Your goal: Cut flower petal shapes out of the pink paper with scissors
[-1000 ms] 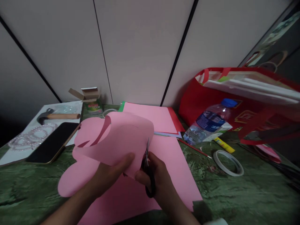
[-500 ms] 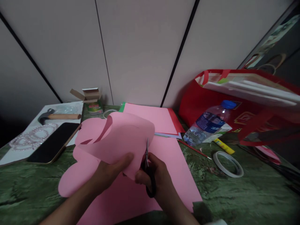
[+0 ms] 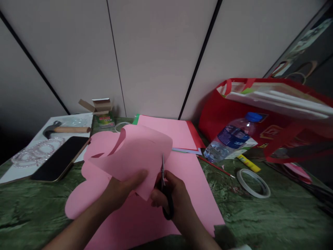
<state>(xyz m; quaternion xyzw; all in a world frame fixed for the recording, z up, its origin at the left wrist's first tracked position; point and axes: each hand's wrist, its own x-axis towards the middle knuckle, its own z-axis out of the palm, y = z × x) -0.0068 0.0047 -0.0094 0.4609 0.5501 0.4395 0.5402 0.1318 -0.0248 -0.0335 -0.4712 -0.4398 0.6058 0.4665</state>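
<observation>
My left hand (image 3: 127,189) pinches a curled sheet of pink paper (image 3: 137,152), its thumb on top and the other fingers hidden beneath. In my right hand (image 3: 173,191) is a pair of scissors (image 3: 168,203) with black handles. The blades point away from me and lie at the right part of the curled sheet. A cloud-shaped pink paper cutout (image 3: 87,196) lies to the left, partly under the held sheet. Below both hands a larger pink sheet (image 3: 197,194) rests flat on the table.
Behind the hands is a stack of coloured paper (image 3: 166,130). At left lie a phone (image 3: 61,158), a hammer (image 3: 69,129), bead strings (image 3: 36,152) and a small box (image 3: 105,118). At right are a bottle (image 3: 229,137), tape roll (image 3: 253,183), yellow tube (image 3: 249,163), brush (image 3: 215,166) and red bag (image 3: 213,114).
The lower edge of the curled sheet has shifted slightly between my hands. Both hands keep nearly the same place and hold; the scissors have barely moved.
</observation>
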